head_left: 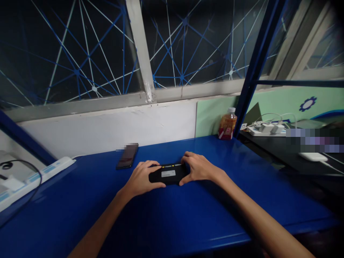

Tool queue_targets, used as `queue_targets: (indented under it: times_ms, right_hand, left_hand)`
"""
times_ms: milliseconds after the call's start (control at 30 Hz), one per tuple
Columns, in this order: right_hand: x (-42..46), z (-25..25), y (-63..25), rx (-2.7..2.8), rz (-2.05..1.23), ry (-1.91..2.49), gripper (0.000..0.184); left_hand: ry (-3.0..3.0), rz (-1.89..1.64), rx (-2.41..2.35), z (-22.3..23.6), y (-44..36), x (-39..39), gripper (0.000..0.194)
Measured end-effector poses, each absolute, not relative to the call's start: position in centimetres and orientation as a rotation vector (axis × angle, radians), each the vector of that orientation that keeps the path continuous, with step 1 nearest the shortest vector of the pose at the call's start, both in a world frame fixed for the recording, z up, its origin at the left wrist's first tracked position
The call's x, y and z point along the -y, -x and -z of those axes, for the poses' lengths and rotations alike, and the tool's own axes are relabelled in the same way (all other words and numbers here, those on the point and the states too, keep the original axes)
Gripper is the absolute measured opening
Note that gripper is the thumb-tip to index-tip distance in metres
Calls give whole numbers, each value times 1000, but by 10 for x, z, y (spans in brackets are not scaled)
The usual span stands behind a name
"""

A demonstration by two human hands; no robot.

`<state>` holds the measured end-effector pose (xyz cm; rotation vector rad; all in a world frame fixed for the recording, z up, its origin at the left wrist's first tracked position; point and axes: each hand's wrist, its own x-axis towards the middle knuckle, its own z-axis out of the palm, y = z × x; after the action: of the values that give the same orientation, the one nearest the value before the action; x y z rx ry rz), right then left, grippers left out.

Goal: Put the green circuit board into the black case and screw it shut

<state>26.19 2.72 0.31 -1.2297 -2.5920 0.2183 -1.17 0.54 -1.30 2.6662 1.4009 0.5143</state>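
As two thumbs point(159, 185) sit nearest the surface's point(174, 215) front edge, our left hand point(142, 178) and right hand point(200, 167) grip one box point(168, 174).

- A flat black device point(172, 180) is gripped at either end by the left hand point(143, 178) and right hand point(198, 167).
- A pale label point(168, 173) and, near the far edge, yellow marks point(173, 166) are shown.
- It is held crosswise, on or just above the blue surface point(166, 218).
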Motion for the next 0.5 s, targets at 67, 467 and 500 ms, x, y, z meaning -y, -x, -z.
queue_targets:
  times_ms: [67,467,500]
  right_hand:
    - [-27,-3,-261,2592,-213,1230,83]
    - [-29,0,-260,2606,-215,1243,75]
    - [-30,1,-260,2602,-226,1242,74]
  left_hand:
    - [-2667,-524,-1396,13,11,-5,56]
    - [-2546,-491,-1433,14,5,-4,51]
    - [-2525,-486,-1443,14,4,-5,52]
